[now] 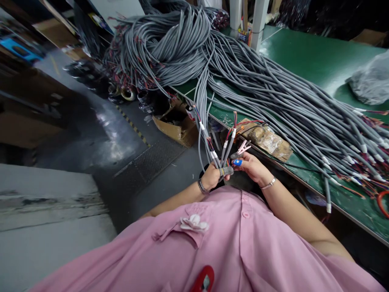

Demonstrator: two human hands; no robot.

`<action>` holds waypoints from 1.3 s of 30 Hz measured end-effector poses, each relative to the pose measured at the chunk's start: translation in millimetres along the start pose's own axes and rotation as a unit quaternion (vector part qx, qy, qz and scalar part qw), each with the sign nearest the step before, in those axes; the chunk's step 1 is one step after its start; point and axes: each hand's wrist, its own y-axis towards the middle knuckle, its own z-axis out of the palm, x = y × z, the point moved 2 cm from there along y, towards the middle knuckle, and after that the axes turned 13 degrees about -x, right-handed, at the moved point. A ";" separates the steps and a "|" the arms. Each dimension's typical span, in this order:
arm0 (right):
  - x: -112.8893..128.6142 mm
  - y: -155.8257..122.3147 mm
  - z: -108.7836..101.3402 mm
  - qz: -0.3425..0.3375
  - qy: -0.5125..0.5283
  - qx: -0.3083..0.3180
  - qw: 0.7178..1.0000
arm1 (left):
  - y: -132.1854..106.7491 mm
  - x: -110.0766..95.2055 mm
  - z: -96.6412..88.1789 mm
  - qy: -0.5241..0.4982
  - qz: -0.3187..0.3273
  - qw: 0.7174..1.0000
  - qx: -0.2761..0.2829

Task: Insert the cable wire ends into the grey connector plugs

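Observation:
My left hand (212,177) is closed round several grey cables (228,147) in front of my waist. White bands and thin coloured wire ends show at the tops of these cables, and a grey cover sits on a finger. To its right, my right hand (253,167) is closed in a pinch, with blue tape (237,162) on the thumb. Thin coloured wires run between the two hands, near the right fingertips. Just above those fingers a pink V-shaped thing (243,147) sticks up; whether the hand holds it I cannot tell.
A big heap of grey cables (182,48) covers much of the green table (304,52). Along its edge lies a plastic-wrapped brown piece (270,142). A cardboard box (176,129) stands on the floor below. At right are a clear plastic bag (372,79) and an orange-red handle (383,202).

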 end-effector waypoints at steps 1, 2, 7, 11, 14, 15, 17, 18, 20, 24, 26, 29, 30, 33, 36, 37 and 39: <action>-0.2 0.0 -0.6 0.001 0.000 0.005 1.000 | 0.7 0.0 -0.6 -0.003 -0.004 1.000 0.005; -0.2 0.0 -1.0 0.001 0.000 0.011 1.000 | 1.3 -0.2 -1.2 -0.007 -0.007 1.000 0.010; 0.5 -0.1 -0.2 -0.013 -0.006 0.014 1.000 | 2.6 -2.6 -1.9 -0.016 -0.011 0.999 0.038; -0.3 0.6 1.4 -0.021 -0.012 0.005 1.000 | 2.0 -3.8 -0.6 -0.006 -0.020 0.999 0.039; -2.0 1.4 3.1 -0.017 -0.006 0.004 1.000 | 1.8 -4.1 0.0 0.000 -0.023 0.999 0.049; -2.5 1.5 4.2 -0.016 -0.005 0.004 1.000 | 1.8 -3.7 -0.1 0.002 -0.024 0.998 0.054; -3.5 1.6 7.2 -0.020 0.001 0.002 1.000 | 2.3 -1.9 -1.1 0.006 -0.025 0.998 0.056; -4.1 1.4 8.7 -0.025 0.005 -0.004 1.000 | 2.5 -0.7 -1.8 0.008 -0.025 0.998 0.054; -6.2 1.1 11.0 -0.034 0.011 -0.023 0.999 | 2.8 1.5 -3.2 0.006 -0.022 0.999 0.047; -14.4 0.2 7.1 -0.034 0.017 -0.055 0.998 | 1.4 1.6 -4.5 -0.022 -0.019 0.999 0.023; -18.1 -0.2 -0.8 -0.025 0.029 -0.065 0.997 | 0.0 -1.0 -4.1 -0.036 -0.025 0.999 0.009; -18.0 0.1 -16.0 -0.001 0.076 -0.097 0.992 | -1.9 -6.7 -1.6 -0.056 -0.030 0.998 -0.006; -16.0 0.5 -20.0 0.006 0.097 -0.107 0.990 | -2.2 -8.7 -0.1 -0.062 -0.028 0.998 -0.009; -5.7 2.6 -23.3 0.012 0.139 -0.097 0.986 | -1.5 -14.0 6.5 -0.079 -0.016 0.997 -0.003; 3.3 5.3 -16.8 -0.027 0.114 -0.076 0.990 | 2.5 -17.6 14.2 -0.086 -0.013 0.996 0.002; 4.7 6.4 -14.8 -0.055 0.092 -0.090 0.990 | 4.3 -18.4 16.4 -0.086 -0.017 0.996 0.003; 5.2 8.4 -13.2 -0.128 0.041 -0.153 0.979 | 8.5 -19.3 19.7 -0.089 -0.027 0.996 0.007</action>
